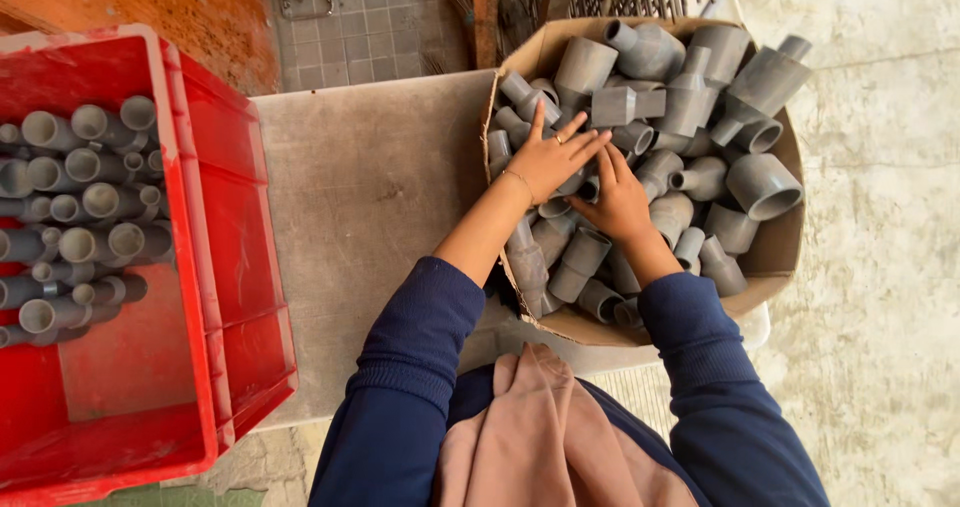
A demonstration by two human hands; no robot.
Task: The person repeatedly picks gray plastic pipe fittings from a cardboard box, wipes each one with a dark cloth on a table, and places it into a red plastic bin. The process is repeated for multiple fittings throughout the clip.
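Both hands, left hand [553,157] and right hand [618,202], lie spread flat on smooth grey plastic pipe fittings [690,107] in a cardboard box [775,257]

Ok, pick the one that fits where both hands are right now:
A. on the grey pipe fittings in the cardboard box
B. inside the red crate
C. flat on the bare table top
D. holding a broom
A: the left hand and the right hand both lie on the grey pipe fittings heaped in the cardboard box, while the red crate sits off to the side, untouched.
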